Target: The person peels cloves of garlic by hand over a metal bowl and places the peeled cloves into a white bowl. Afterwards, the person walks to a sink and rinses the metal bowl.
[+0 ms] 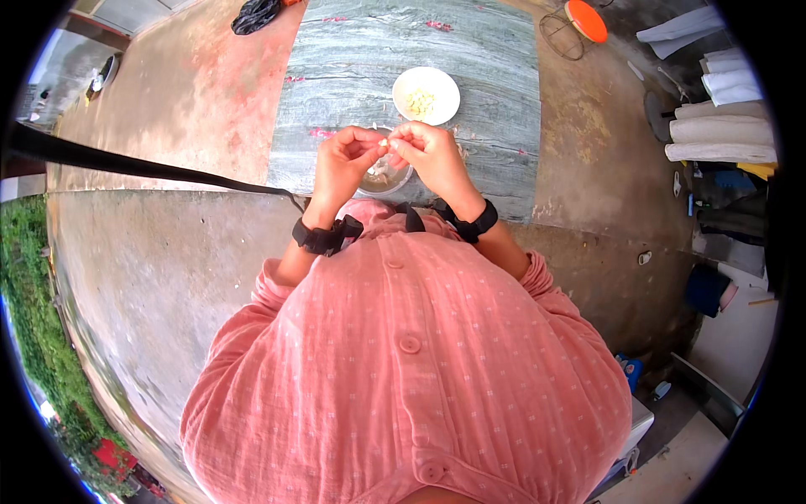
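My left hand [346, 157] and my right hand [432, 151] meet at the fingertips over a bowl. Pinched between them is a small pale piece, apparently a garlic clove [383, 143]. Below the fingers sits a round bowl [385, 193], partly hidden by both hands, with whitish pieces and papery skins [380, 169] in it. Just beyond my right hand stands a white bowl [441, 80] holding many pale yellow peeled cloves [420, 103]. Both bowls rest on a grey-green wood-grain tabletop [352, 69].
Scraps of skin [463, 151] lie on the tabletop right of my hand. A black strap [157, 169] runs from the left towards my wrist. An orange-topped stool [585, 21] stands far right, a black plastic bag [255, 16] far left. Folded cloths [721, 129] hang at the right.
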The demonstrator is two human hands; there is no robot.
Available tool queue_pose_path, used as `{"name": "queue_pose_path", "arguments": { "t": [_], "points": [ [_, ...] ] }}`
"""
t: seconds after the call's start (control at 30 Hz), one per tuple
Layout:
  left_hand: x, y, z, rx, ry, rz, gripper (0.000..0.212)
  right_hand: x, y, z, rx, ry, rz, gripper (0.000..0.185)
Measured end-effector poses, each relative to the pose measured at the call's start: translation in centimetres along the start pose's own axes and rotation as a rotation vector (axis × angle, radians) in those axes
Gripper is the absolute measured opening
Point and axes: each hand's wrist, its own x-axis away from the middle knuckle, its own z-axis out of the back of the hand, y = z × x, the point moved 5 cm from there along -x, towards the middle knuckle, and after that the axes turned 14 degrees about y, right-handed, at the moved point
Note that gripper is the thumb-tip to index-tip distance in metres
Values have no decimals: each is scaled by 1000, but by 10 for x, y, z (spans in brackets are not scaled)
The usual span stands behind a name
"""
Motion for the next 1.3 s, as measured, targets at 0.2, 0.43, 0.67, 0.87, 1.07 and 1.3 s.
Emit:
{"name": "queue_pose_path", "arguments": {
  "t": [0.2,0.43,0.67,0.87,1.07,1.3],
  "points": [
    [5,3,-7,51,-59,69,15,0,13,2,84,45,45,4],
    [3,-12,-7,458,-111,285,17,3,22,4,-242,94,-82,3],
    [-4,-18,-3,523,-101,290,18,4,12,2,-197,118,60,8],
    [-10,-19,1,497,-75,223,15,0,-6,2,27,210,299,12],
    [-10,-15,-5,471,-75,159,14,1,-3,2,161,185,279,11],
    [-5,-17,-9,498,-145,279,16,4,10,1,-36,128,145,7]
  ]
}}
